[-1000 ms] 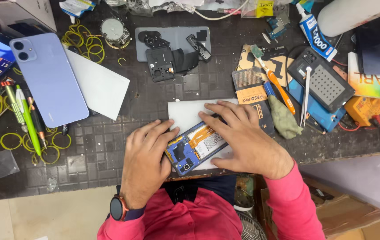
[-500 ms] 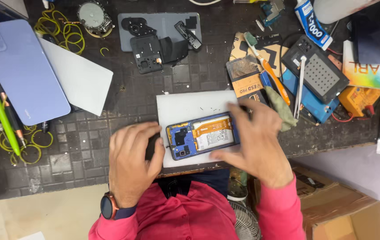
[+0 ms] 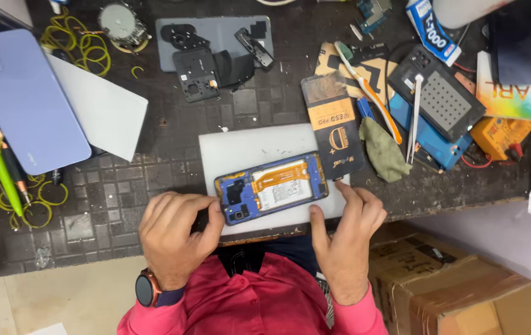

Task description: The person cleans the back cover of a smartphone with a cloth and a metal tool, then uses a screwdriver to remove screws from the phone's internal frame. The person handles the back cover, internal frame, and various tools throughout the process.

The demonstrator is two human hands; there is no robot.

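Two hands frame our opened phone (image 3: 272, 187): our left hand (image 3: 175, 236) curls loosely with fingertips touching its near left corner, and our right hand (image 3: 346, 232) rests open with thumb and forefinger at its right end, neither one gripping it. It lies face down, insides showing, on a white mat (image 3: 240, 146) at the near edge of the worktop (image 3: 123, 198). Farther off sit a lilac phone back (image 3: 26, 102), a toothbrush (image 3: 368, 93) and tweezers (image 3: 413, 118).

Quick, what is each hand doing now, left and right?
Left hand: fingers curled, touching the opened phone, not gripping.
Right hand: open, fingertips at the phone's edge.
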